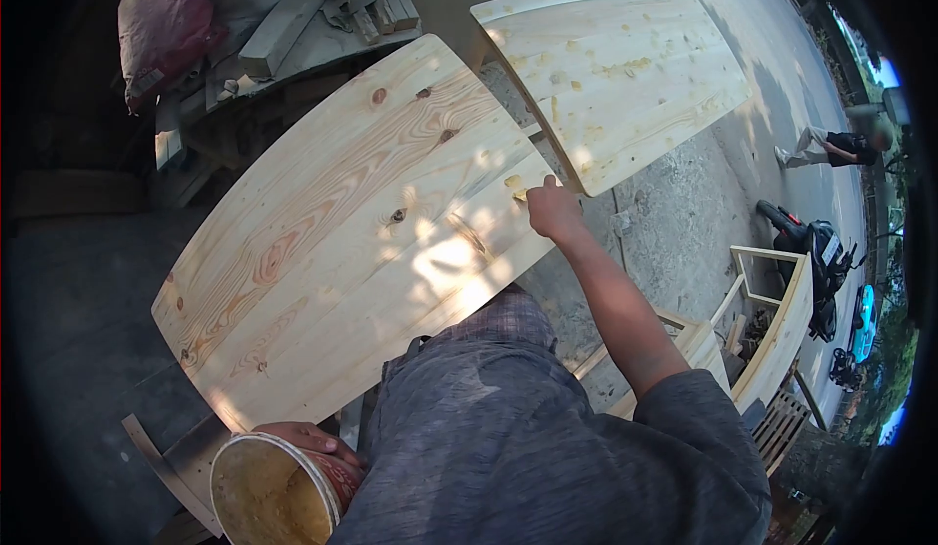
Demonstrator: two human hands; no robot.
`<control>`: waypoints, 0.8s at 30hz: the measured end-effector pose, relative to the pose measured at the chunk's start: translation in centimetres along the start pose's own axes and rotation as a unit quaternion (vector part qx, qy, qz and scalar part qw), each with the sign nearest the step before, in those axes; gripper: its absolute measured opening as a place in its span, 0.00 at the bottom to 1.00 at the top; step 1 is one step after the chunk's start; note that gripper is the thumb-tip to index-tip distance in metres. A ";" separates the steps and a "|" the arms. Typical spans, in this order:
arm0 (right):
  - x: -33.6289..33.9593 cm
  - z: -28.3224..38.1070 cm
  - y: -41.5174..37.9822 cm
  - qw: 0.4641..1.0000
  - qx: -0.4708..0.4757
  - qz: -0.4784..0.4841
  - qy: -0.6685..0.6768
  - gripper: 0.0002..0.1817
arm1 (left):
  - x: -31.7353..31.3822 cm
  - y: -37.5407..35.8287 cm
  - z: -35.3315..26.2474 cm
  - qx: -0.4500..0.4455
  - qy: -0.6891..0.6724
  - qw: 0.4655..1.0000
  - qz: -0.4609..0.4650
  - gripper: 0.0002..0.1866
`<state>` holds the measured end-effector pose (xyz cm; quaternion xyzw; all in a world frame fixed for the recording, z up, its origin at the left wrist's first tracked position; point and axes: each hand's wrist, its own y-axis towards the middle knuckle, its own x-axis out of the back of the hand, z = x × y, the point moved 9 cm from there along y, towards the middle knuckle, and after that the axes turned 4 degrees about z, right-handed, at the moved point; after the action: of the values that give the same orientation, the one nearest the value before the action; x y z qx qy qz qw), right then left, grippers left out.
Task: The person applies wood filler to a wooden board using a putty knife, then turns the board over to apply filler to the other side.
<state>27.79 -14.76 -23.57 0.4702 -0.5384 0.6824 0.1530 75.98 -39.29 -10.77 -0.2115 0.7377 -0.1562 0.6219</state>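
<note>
My left hand [315, 438] is closed around the side of a small bucket [338, 479], whose inside is coated with yellowish paste. It is held low against my body, beside the near left corner of a pale wooden panel [332, 193] with curved edges, dark knots and brown grain. Over the panel's right end, my right hand [554, 209] is closed, its fingertips down at the surface. Whatever it grips is hidden by the fingers. Right by those fingertips, a dab of yellow filler [514, 183] sits on the wood.
Beyond lies a second panel [616, 76] spotted with filler. Sacks [166, 22] and wood offcuts [283, 27] are piled at the upper left. To the right stand a wooden frame [772, 330] and a parked motorcycle [816, 257]; a person [835, 146] is on the road.
</note>
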 end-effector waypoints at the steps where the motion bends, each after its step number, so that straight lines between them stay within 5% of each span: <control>1: 0.6 0.4 0.5 0.999 0.020 -0.028 0.002 0.12 | 0.0 0.1 -0.2 0.000 0.010 1.000 -0.004 0.24; 3: 1.5 0.6 1.4 0.995 0.056 -0.084 0.000 0.12 | 0.2 0.5 -0.7 -0.011 0.040 0.999 -0.024 0.23; 13: -1.6 0.0 3.8 0.995 0.089 0.019 -0.050 0.16 | 5.2 -0.6 -3.8 -0.066 0.156 0.914 -0.368 0.24; 15: -2.5 -0.3 4.9 0.986 0.103 0.071 -0.114 0.16 | 6.6 -1.2 -3.4 -0.104 0.142 0.899 -0.400 0.25; 18: 0.1 0.2 4.8 0.993 0.115 0.000 -0.038 0.15 | 7.9 -1.0 -2.9 -0.133 0.133 0.889 -0.417 0.25; 24: 0.8 2.3 2.9 0.985 0.118 0.039 -0.122 0.11 | 8.4 -1.1 -2.6 -0.137 0.129 0.888 -0.421 0.26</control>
<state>26.35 -18.11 -24.67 0.5429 -0.4866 0.6845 0.0029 72.42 -44.61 -16.88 -0.5632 0.6673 -0.3260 0.3623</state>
